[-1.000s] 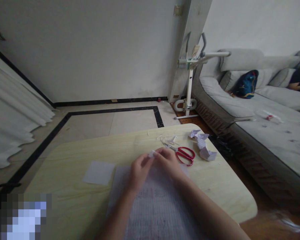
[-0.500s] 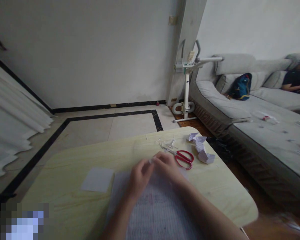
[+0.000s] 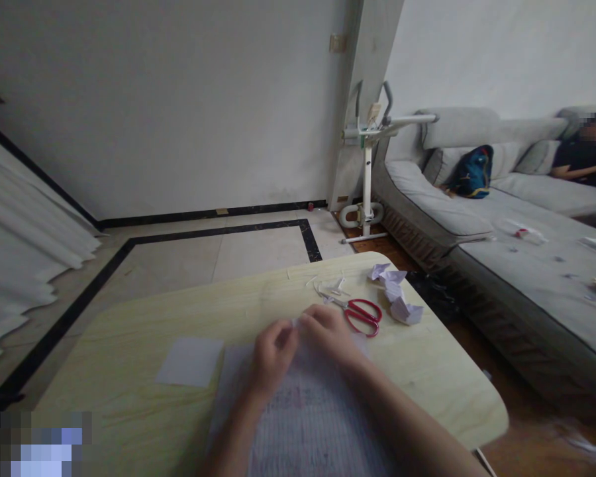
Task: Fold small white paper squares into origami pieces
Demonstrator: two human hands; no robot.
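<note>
My left hand [image 3: 275, 351] and my right hand [image 3: 328, 331] meet above the far end of a lined, written-on sheet of paper [image 3: 302, 424]. Between their fingertips they pinch a small piece of white paper [image 3: 295, 322], mostly hidden by the fingers. Just right of my right hand lie scissors with red handles [image 3: 363, 317], their blades pointing left. A blank square of white paper [image 3: 191, 362] rests flat to the left of the lined sheet.
Crumpled or folded papers [image 3: 396, 295] lie at the table's far right, near white scraps [image 3: 336, 286]. Beyond the wooden table [image 3: 129, 338] stand a white exercise machine [image 3: 367, 165] and a grey sofa [image 3: 521, 265] with a blue backpack [image 3: 473, 172]. A person [image 3: 586, 156] sits there.
The camera view has shifted slightly. Both hands stay together at the small white paper with almost no change of pose.
</note>
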